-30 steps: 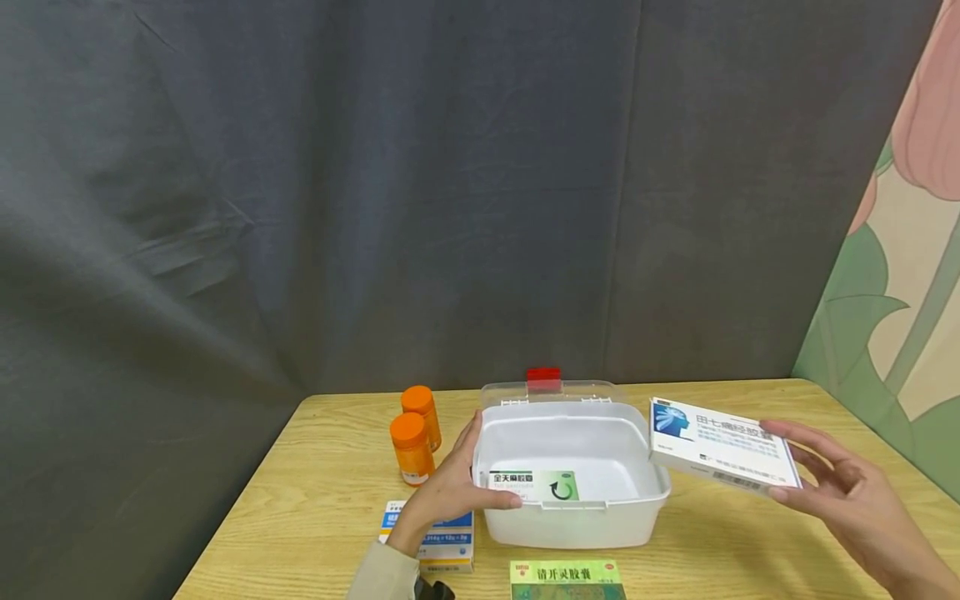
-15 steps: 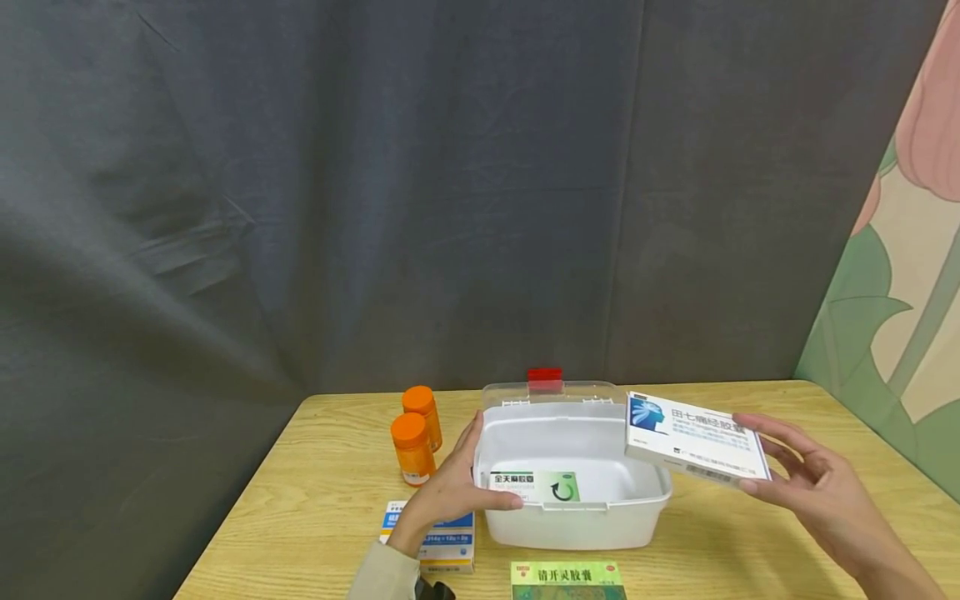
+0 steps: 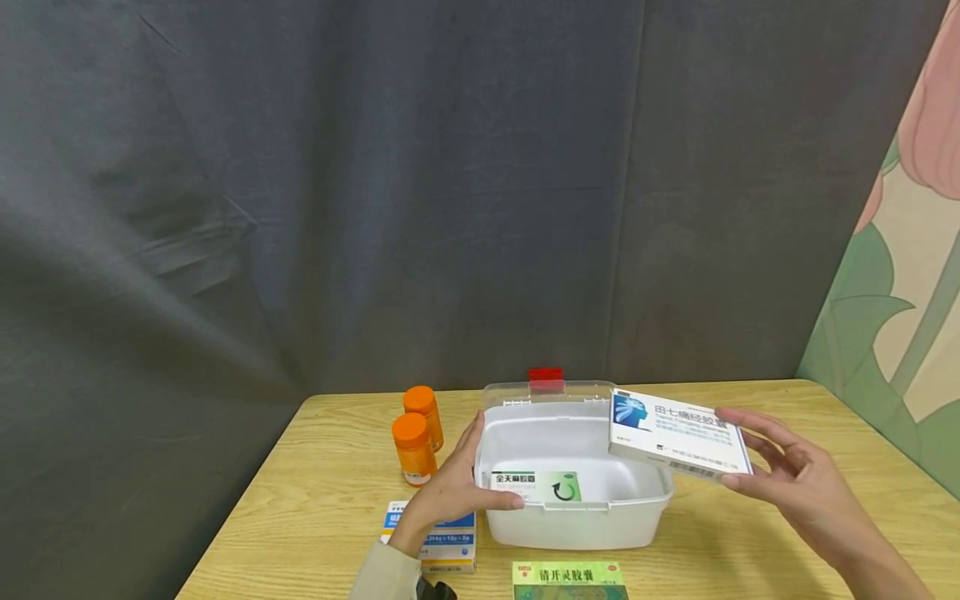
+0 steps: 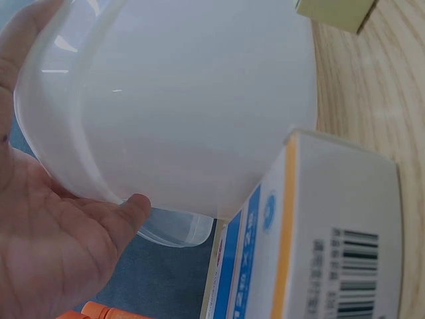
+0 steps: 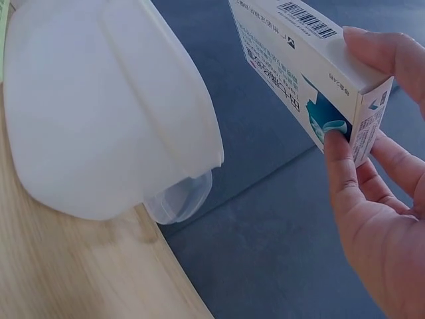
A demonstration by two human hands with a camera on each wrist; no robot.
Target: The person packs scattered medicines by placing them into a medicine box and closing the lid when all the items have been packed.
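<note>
My right hand [image 3: 787, 477] pinches a white medicine box [image 3: 678, 435] with a blue head picture by its right end. The carton tilts in the air over the right rim of a white plastic storage box [image 3: 573, 531]. At that storage box's left end, my left hand [image 3: 448, 490] holds the rim, thumb along the front corner and fingers up the side. Inside it, a green-and-white medicine box [image 3: 536, 486] leans near the front wall. The clear lid [image 3: 588, 390] with its red latch [image 3: 545, 379] is swung back behind.
Two orange-capped pill bottles [image 3: 414, 452] stand left of the storage box. Partly under my left wrist lies a blue-and-white medicine box [image 3: 448, 557]. A green medicine box [image 3: 570, 575] lies at the front. A dark curtain [image 3: 465, 208] hangs behind the wooden table [image 3: 300, 500].
My right hand has carried the white medicine box leftward, from beside the storage box to over its right rim. The left hand has stayed in place.
</note>
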